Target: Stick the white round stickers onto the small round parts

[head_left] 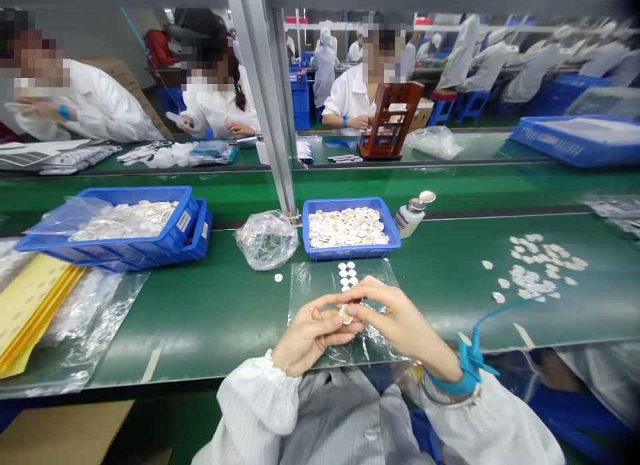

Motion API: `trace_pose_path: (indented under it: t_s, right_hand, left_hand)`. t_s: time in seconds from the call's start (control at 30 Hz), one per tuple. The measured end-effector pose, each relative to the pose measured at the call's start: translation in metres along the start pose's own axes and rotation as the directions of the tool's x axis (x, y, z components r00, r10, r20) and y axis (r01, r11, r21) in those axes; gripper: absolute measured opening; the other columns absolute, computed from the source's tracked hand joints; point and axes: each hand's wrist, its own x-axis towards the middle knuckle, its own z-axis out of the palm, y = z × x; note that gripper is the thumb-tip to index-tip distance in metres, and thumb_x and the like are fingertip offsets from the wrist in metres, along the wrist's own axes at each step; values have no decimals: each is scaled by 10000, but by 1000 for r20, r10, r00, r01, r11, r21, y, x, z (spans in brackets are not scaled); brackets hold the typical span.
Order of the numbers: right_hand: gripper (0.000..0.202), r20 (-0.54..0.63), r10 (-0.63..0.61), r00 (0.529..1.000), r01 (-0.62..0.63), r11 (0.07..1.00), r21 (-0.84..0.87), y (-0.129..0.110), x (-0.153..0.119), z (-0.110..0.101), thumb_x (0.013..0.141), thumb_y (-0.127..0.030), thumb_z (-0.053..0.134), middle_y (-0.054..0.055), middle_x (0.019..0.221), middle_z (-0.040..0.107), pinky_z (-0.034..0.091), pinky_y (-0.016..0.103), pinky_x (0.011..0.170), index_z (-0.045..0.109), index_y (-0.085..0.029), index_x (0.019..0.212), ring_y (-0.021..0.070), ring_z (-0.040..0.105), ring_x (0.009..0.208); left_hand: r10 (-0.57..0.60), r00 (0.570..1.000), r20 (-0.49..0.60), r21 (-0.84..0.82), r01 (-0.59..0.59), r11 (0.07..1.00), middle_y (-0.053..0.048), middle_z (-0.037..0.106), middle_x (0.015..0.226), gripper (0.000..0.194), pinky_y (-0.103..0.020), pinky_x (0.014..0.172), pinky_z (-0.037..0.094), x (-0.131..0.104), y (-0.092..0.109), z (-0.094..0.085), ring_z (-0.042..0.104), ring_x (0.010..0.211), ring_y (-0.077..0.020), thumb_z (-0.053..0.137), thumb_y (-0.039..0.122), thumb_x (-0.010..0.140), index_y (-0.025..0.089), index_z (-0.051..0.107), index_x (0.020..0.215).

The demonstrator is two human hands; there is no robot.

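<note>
My left hand (314, 330) is closed, its thumb and fingers pinching a small round whitish disc (346, 314). From the other side my right hand (395, 317) grips the same disc between thumb and fingers. Both hands are above a clear plastic sheet (307, 278) on the green table. Just beyond the fingers, several white discs (347, 274) lie in two short columns on that sheet. A blue bin (345, 254) full of similar discs stands behind them. One loose disc (279, 278) lies left of the sheet. A blue strap (467, 368) circles my right wrist.
A crumpled clear bag (267, 240) and a white bottle (411, 218) flank the bin. Scattered discs (543, 265) lie at right. Stacked blue trays (135, 250) and yellow envelopes (35, 305) are at left. A metal post (265, 98) rises behind; co-workers sit across.
</note>
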Motion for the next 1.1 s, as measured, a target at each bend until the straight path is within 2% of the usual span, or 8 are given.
trace_pose_path:
  t_s: [0.13, 0.23, 0.33, 0.5, 0.73, 0.93, 1.1]
  right_hand:
    - [63, -169, -32, 985, 29, 999, -18, -10, -4, 9, 875, -236, 664, 32, 985, 668, 504, 332, 849, 681, -239, 935, 178, 619, 968]
    - [24, -255, -117, 960, 101, 992, -75, -17, -10, 13, 869, -230, 679, 20, 902, 638, 511, 304, 769, 685, -241, 890, 157, 618, 881]
    - [48, -286, -208, 935, 161, 971, -179, -23, -15, 13, 869, -209, 678, 8, 796, 613, 490, 297, 670, 703, -249, 877, 148, 593, 774]
    - [101, -287, -311, 906, 213, 921, -325, -28, -19, 12, 861, -154, 678, 2, 720, 615, 438, 325, 624, 704, -251, 872, 150, 560, 698]
    - [172, -310, -357, 881, 226, 894, -386, -28, -27, 13, 854, -135, 680, -6, 738, 652, 413, 353, 652, 705, -285, 933, 153, 565, 674]
    - [171, -300, -363, 882, 240, 894, -377, -28, -29, 10, 861, -127, 665, -5, 742, 648, 405, 346, 658, 696, -277, 937, 149, 560, 675]
    - [91, -253, -319, 913, 229, 916, -329, -31, -25, 5, 875, -167, 666, -14, 731, 634, 399, 341, 670, 660, -258, 875, 147, 571, 685]
  left_hand:
    - [66, 997, 31, 14, -66, 998, -48, 778, 827, 444, -216, 674, 605, -6, 4, -2, 756, 816, -193, 843, 210, 697, 179, 704, 1118]
    - [116, 992, 51, 19, -118, 993, -52, 780, 840, 336, -221, 663, 612, -12, 8, 2, 749, 796, -179, 853, 238, 682, 177, 759, 999]
    - [142, 989, 40, 36, -144, 989, -43, 782, 801, 299, -228, 669, 618, -17, 11, 8, 740, 767, -164, 879, 254, 636, 184, 785, 911]
    - [168, 985, -30, 109, -163, 981, -36, 784, 761, 300, -225, 673, 616, -25, 12, 17, 729, 708, -147, 902, 263, 588, 195, 801, 862]
    - [214, 976, -45, 156, -205, 966, -9, 776, 769, 239, -217, 686, 616, -29, 12, 23, 712, 686, -129, 882, 232, 616, 226, 809, 843]
    - [251, 968, -11, 206, -243, 948, -5, 749, 813, 218, -234, 696, 616, -31, 14, 27, 691, 683, -125, 861, 205, 634, 233, 814, 845]
    - [261, 965, -27, 253, -246, 936, -20, 752, 804, 200, -241, 700, 604, -32, 15, 30, 692, 687, -139, 856, 190, 628, 237, 816, 819]
